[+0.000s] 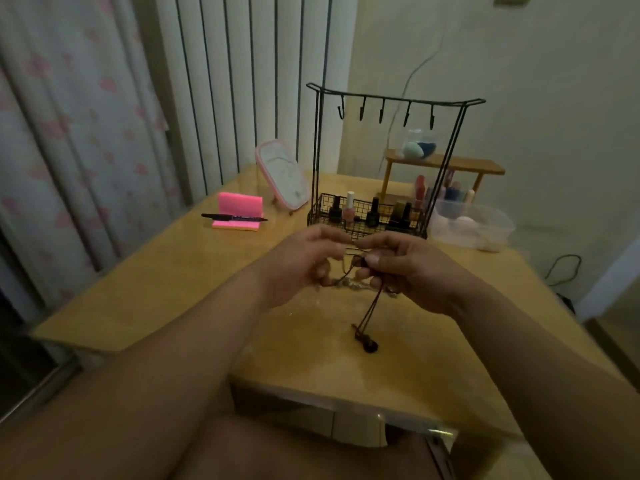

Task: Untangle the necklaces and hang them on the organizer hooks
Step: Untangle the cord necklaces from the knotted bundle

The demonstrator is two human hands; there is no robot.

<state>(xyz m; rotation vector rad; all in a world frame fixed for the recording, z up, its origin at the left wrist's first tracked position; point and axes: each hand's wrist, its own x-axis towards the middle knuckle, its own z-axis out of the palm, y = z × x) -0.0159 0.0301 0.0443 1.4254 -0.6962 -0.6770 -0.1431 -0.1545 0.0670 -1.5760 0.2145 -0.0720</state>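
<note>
Both hands are raised above the centre of the table (166,271). The left hand (301,263) and the right hand (414,270) nearly touch, with their fingers curled and pinching the tangled necklaces (348,277) between them. A dark cord (372,306) drops from the tangle towards 6 o'clock, and its pendant (369,345) rests on the tabletop.

The wire organizer (322,216) stands at 12 o'clock, just beyond the fingertips. Its hooks (381,113) are bare and its basket holds nail polish bottles (349,206). At 10 o'clock lies a pink sticky-note pad (239,202) with a pen (235,217) across it. A pink-framed mirror (282,174) leans at 11 o'clock. A clear plastic tub (474,223) sits at 1 o'clock, with a wooden shelf (446,164) behind it.
</note>
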